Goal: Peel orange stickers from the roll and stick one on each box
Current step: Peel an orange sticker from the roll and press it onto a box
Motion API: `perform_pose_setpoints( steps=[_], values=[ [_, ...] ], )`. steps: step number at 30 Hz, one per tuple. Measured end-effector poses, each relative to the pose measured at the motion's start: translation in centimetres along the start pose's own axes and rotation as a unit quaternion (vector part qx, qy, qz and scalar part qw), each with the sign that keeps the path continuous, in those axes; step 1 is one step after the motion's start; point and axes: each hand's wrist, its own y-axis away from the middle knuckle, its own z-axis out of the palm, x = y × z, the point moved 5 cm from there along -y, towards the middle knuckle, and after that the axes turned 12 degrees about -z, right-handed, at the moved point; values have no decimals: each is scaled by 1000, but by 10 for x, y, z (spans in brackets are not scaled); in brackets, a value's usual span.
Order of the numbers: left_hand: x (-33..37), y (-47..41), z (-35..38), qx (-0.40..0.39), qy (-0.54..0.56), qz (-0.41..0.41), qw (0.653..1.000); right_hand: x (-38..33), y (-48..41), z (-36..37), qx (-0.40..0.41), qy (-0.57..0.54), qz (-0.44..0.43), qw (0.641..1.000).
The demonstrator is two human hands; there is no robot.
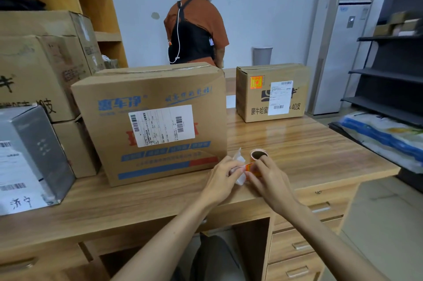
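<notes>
Hunched over the front edge of the counter [309, 155], a bit right of the middle. Sticker roll [258, 155] on end there, cardboard core facing up, just beside the bottom right corner of the big cardboard box [151, 88]. Can't tell whether standing on the wood or lifted a touch.

Left grip [220, 177] curled, thumb and fingers pinching the white backing paper [238, 163] trailing off the roll. Right grip [267, 177] curled too, pinching the orange sticker [249, 167] at the roll's near side, with one finger up against the roll's rim. Both grips practically touching, sticker right between them.

Big cardboard box around the middle of the counter, blue print all over, white shipping label [161, 125] on the front. Smaller cardboard box [245, 97] back near the far right corner, well apart from the roll, with a stuck-on sticker [257, 81] in orange at the top left of its front face, next to its own white label [281, 97].

Grey box [39, 143] at the left edge, with stacked cartons [34, 70] behind it. Beyond the far edge: a person in an orange shirt [194, 29] and dark apron, back turned, plus a grey bin [262, 55] by the wall, a tall white air conditioner [343, 40] and dark shelving [389, 74] off to the right.
</notes>
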Motion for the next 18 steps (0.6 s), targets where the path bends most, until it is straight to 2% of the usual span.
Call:
perform_pose_setpoints(
  steps=[11,18],
  values=[
    [0,4,5,-38,-21,24,999,5,10,-3,22,-37,11,999],
    [3,6,5,-25,-38,39,998,-1,8,-7,40,50,-20,998]
  ],
)
